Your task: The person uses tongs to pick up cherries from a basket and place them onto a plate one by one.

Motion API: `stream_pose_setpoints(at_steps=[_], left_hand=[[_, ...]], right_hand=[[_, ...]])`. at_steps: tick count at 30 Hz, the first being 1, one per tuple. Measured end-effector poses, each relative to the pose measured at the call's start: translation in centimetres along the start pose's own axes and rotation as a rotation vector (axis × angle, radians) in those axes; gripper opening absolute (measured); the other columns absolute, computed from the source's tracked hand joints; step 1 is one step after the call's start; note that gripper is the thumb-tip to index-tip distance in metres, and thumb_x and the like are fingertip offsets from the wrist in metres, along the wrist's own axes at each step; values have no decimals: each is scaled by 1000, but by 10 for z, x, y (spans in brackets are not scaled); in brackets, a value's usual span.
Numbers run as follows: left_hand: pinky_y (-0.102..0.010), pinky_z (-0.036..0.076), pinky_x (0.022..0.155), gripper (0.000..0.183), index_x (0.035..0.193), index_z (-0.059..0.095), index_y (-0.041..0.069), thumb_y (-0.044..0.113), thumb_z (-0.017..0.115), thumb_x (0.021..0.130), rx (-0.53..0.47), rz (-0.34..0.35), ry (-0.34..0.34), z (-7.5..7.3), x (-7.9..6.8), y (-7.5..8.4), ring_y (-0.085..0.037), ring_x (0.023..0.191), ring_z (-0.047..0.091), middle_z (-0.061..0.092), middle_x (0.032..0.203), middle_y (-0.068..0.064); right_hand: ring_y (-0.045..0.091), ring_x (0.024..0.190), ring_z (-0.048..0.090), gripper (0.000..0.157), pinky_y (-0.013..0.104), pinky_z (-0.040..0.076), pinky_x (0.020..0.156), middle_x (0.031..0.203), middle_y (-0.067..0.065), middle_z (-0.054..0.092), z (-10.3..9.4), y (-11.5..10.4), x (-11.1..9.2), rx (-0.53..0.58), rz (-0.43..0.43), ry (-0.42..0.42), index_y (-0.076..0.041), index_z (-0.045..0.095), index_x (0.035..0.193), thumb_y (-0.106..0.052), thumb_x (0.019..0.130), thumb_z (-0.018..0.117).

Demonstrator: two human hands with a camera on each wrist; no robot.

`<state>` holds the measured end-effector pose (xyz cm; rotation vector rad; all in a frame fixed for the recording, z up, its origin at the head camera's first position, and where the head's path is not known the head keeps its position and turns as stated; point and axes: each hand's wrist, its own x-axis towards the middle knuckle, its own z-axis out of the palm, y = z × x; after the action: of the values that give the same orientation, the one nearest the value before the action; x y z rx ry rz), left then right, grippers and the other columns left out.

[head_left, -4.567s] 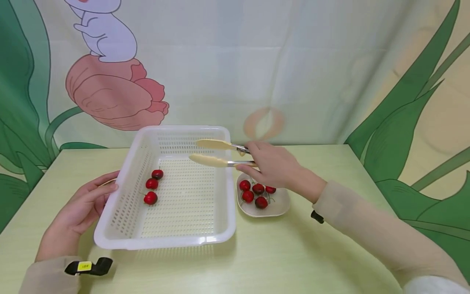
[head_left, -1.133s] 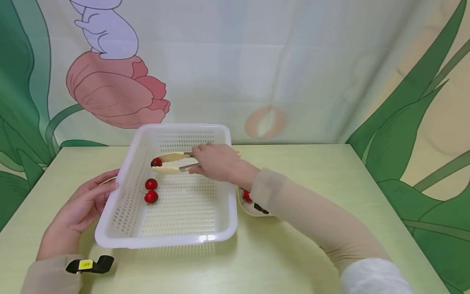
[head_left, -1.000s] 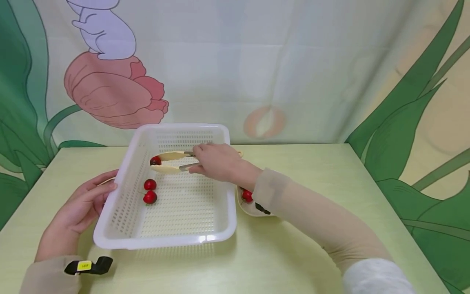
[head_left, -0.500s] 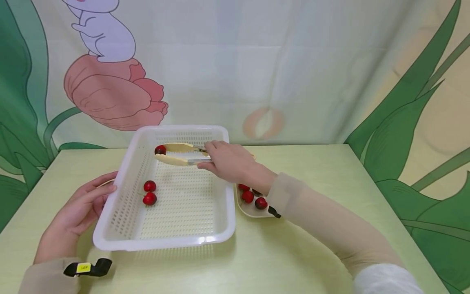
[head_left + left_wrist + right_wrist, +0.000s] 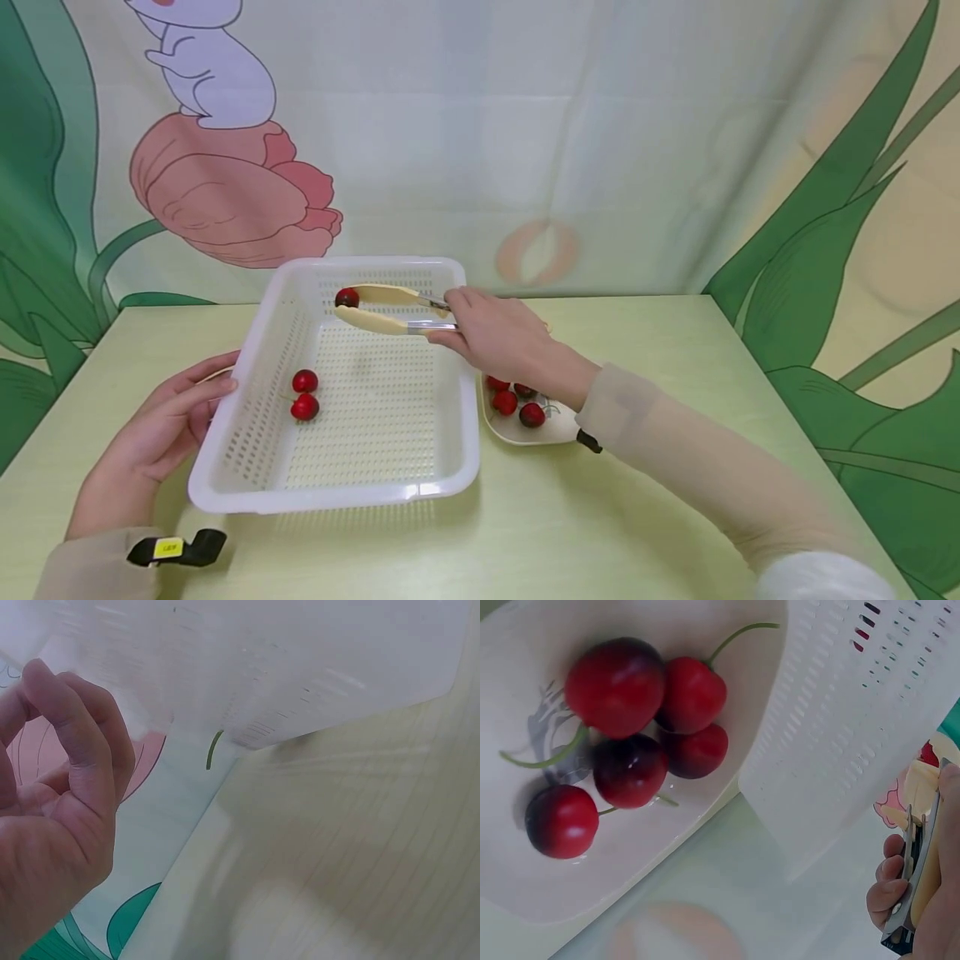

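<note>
My right hand point(image 5: 498, 333) grips a pair of tongs point(image 5: 386, 295) with cream tips and metal arms. Between the tips is a dark red cherry point(image 5: 347, 297), held over the back of a white perforated basket point(image 5: 337, 498). Two red cherries, a farther one point(image 5: 304, 381) and a nearer one point(image 5: 304, 407), lie close together on the basket floor at the left. My left hand point(image 5: 168, 417) holds the basket's left rim, thumb at the edge and fingers curled beside the outer wall; the left wrist view shows these curled fingers point(image 5: 90, 750) below the rim.
Right of the basket stands a white plate point(image 5: 558, 430) with several cherries point(image 5: 615, 686), some with green stems; my right forearm partly covers it in the head view. A patterned curtain point(image 5: 637, 167) hangs behind the pale green table point(image 5: 525, 533).
The tongs, empty over the basket at first, closed on the farthest cherry of the row of three. They then lifted it and moved back and right. My left hand stayed at the rim.
</note>
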<state>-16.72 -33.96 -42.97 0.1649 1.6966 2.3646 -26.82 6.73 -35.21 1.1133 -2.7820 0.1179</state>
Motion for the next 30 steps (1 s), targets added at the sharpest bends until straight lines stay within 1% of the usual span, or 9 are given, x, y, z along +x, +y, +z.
stream_pose_setpoints(at_steps=[8,12,14,20,26,28,30], left_hand=[[-39,60,82,34,134,62,21,5,45,109,8,2,-4,1,1,1,-22,99,74,71,123,-1],[-40,60,82,34,135,61,21,5,45,109,19,0,-2,0,0,1,-22,100,74,71,123,0],[-40,60,82,35,135,61,21,5,45,109,20,2,-3,-1,0,1,-22,100,74,71,124,0],[-41,60,82,34,135,61,21,5,45,109,19,-1,5,0,0,1,-22,100,74,71,124,0],[-40,60,82,33,135,61,22,6,46,109,24,-5,20,0,0,0,-22,100,74,71,123,1],[-40,60,82,33,135,61,22,7,46,109,25,-6,22,0,0,0,-22,100,74,71,123,1],[-41,60,82,33,135,61,22,7,47,109,26,-7,24,0,0,0,-22,100,74,71,123,1]], right_hand=[[14,76,50,46,29,42,53,87,-3,49,-4,12,-22,35,-28,53,-10,52,110,-56,105,48],[14,74,49,43,28,41,51,85,-3,48,-5,16,-30,46,-38,75,-12,50,105,-55,105,50],[14,73,49,43,28,41,50,86,-3,49,-7,18,-35,62,-30,77,-12,50,105,-54,105,51],[14,79,51,46,30,43,50,94,-3,54,-10,25,-50,104,50,71,-13,52,113,-58,104,49],[14,87,53,52,33,46,54,109,-2,59,-11,36,-64,138,112,103,-16,53,126,-62,102,49],[14,87,53,53,33,46,55,109,-3,59,-10,41,-68,142,126,113,-17,54,127,-63,102,48],[14,85,53,52,34,46,55,105,-4,58,-9,45,-73,145,137,120,-16,54,124,-63,102,48]])
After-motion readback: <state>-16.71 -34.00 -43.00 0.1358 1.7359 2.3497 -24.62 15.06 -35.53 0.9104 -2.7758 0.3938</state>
